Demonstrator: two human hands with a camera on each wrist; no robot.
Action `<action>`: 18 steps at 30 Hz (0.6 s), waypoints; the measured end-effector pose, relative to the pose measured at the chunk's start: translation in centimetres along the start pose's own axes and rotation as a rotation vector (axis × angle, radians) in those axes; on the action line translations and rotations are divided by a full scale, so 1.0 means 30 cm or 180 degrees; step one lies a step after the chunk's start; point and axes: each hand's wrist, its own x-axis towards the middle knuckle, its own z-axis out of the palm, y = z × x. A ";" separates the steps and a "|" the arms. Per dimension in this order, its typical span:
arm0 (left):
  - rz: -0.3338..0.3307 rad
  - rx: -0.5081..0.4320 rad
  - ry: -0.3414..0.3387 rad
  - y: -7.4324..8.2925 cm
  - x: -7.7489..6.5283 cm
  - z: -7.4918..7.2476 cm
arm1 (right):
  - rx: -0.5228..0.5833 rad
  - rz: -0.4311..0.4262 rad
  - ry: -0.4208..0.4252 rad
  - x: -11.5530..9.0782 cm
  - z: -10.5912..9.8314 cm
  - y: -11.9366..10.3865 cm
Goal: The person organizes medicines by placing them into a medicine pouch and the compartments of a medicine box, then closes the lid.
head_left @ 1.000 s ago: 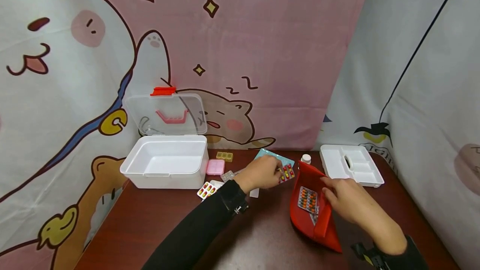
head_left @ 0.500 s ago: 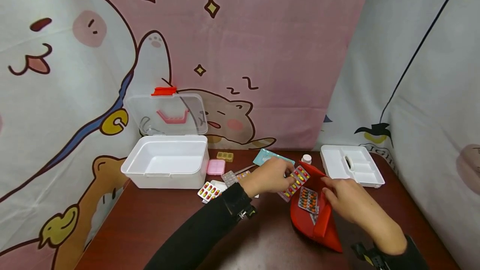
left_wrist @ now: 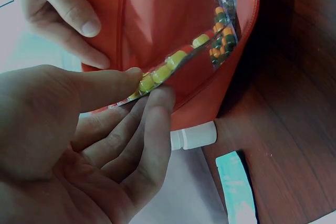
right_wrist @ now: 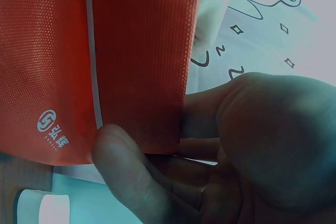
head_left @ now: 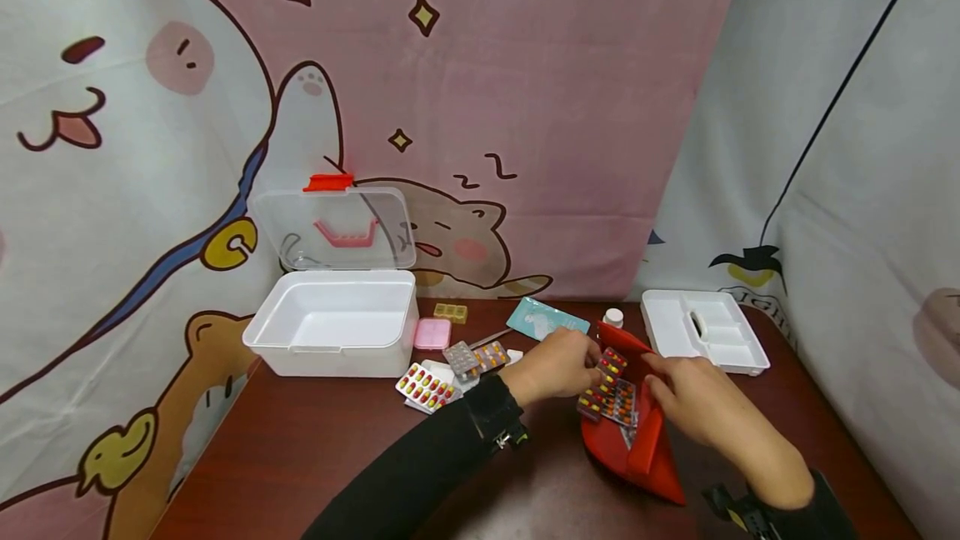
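Note:
My left hand (head_left: 564, 363) pinches a blister pack of red and yellow capsules (left_wrist: 169, 66) between thumb and fingers. The pack is tilted at the mouth of a red fabric pouch (head_left: 626, 448). By its far corner my right hand (head_left: 697, 398) grips the pouch, thumb on one face and fingers on the other, and its opening gapes. Inside lies another blister pack, with orange and dark green capsules (left_wrist: 223, 40). The right wrist view shows the pouch's outer face (right_wrist: 142, 66) with a white stripe and logo.
Left of the pouch lie several blister packs (head_left: 427, 387), a pink case (head_left: 432, 334), a yellow pill box (head_left: 450, 312) and a light-blue packet (head_left: 546, 319). A white bin (head_left: 330, 361) stands open at left. Behind the pouch are a white bottle (head_left: 612, 318) and a white compartment tray (head_left: 705, 332).
My left hand has lifted the red and yellow capsule pack from beside the light-blue packet and moved it right, over the pouch's opening. The right hand has stayed in place on the pouch.

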 end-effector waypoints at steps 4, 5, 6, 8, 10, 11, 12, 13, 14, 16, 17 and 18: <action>-0.0084 0.0065 -0.0001 0.011 0.010 0.019 | 0.0027 0.0024 -0.0036 -0.001 -0.001 -0.002; -0.0107 0.0069 -0.0001 0.014 0.012 0.023 | 0.0022 0.0017 -0.0031 -0.002 -0.001 -0.003; -0.0136 0.0073 0.0002 0.017 0.012 0.026 | 0.0012 0.0007 -0.0020 -0.002 -0.001 -0.003; -0.0189 0.0059 0.0013 0.023 0.013 0.032 | -0.0002 -0.0012 0.0002 -0.005 0.000 -0.004; -0.0246 0.0048 0.0024 0.028 0.013 0.037 | -0.0024 -0.0043 0.0036 -0.006 0.001 -0.004; -0.0271 0.0040 0.0029 0.030 0.014 0.040 | -0.0035 -0.0057 0.0055 -0.006 0.001 -0.004; -0.0294 0.0035 0.0040 0.031 0.014 0.043 | -0.0044 -0.0071 0.0072 -0.006 0.001 -0.004; -0.0315 0.0013 0.0046 0.033 0.015 0.046 | -0.0051 -0.0083 0.0085 -0.006 0.001 -0.004; -0.0333 0.0008 0.0055 0.033 0.017 0.049 | -0.0060 -0.0092 0.0097 -0.005 0.000 -0.004; -0.0379 -0.0013 0.0064 0.036 0.019 0.055 | -0.0073 -0.0089 0.0102 -0.004 -0.001 -0.005; -0.0396 -0.0013 0.0069 0.037 0.020 0.060 | -0.0072 -0.0077 0.0092 -0.003 -0.001 -0.006; -0.0418 -0.0009 0.0075 0.038 0.022 0.064 | -0.0068 -0.0064 0.0078 -0.003 -0.001 -0.007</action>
